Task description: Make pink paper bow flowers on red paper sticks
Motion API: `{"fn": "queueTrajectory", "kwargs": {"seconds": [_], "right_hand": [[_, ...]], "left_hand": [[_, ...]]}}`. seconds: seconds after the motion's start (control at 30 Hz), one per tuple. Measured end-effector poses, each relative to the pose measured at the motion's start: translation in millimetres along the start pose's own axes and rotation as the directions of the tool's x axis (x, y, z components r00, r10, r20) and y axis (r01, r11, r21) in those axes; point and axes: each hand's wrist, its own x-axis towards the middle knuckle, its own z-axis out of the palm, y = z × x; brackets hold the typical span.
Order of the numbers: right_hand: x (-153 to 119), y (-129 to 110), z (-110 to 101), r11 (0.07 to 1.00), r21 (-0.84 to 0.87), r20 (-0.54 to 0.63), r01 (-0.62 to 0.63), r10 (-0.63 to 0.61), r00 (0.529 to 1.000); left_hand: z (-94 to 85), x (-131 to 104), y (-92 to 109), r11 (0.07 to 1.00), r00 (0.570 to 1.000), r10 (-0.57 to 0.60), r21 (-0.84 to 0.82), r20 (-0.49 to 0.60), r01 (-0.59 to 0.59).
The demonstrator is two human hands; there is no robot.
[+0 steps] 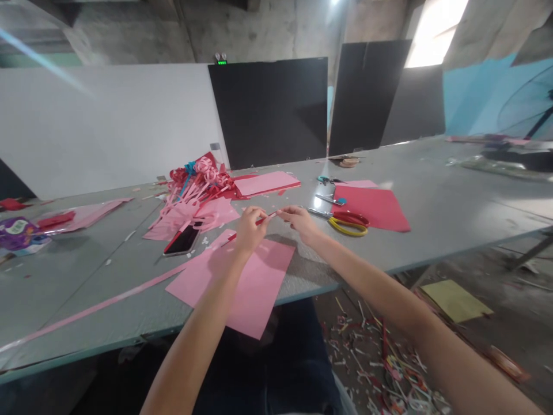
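My left hand (pixel 251 227) is closed in a pinch on a thin red strip (pixel 232 237), which runs out behind the fingers toward the lower left. Just to the right, my right hand (pixel 297 220) pinches the other end, where a small pale pink tip shows between the two hands. Whether the strip is flat or rolled is too small to tell. Below my hands lies a square pink paper sheet (pixel 263 276), overhanging the table's front edge. From near that sheet a long pink paper strip (pixel 116 300) stretches to the far left.
Scissors with red and yellow handles (pixel 349 223) lie on red paper (pixel 384 207) at right. Behind are stacked pink sheets (pixel 268 183) and a heap of curled paper ribbon pieces (pixel 201 178). A phone (pixel 182 241) sits at left. Scraps (pixel 389 369) litter the floor.
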Motion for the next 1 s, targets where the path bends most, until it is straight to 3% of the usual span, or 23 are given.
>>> {"fn": "queueTrajectory", "kwargs": {"seconds": [0.17, 0.33, 1.0], "right_hand": [[0, -1, 2, 0.998, 0.043, 0.033, -0.052, 0.051, 0.998], [0, 1, 6, 0.998, 0.052, 0.021, -0.028, 0.027, 0.999], [7, 20, 11, 0.988, 0.136, 0.011, 0.069, -0.071, 0.997]], "left_hand": [[-0.8, 2, 6, 0.986, 0.991, -0.134, -0.101, 0.027, 0.136], [-1.3, 2, 5, 0.959, 0.967, -0.251, -0.125, 0.051, 0.256], [-5.3, 2, 9, 0.949, 0.955, -0.295, -0.106, 0.029, 0.296]]}}
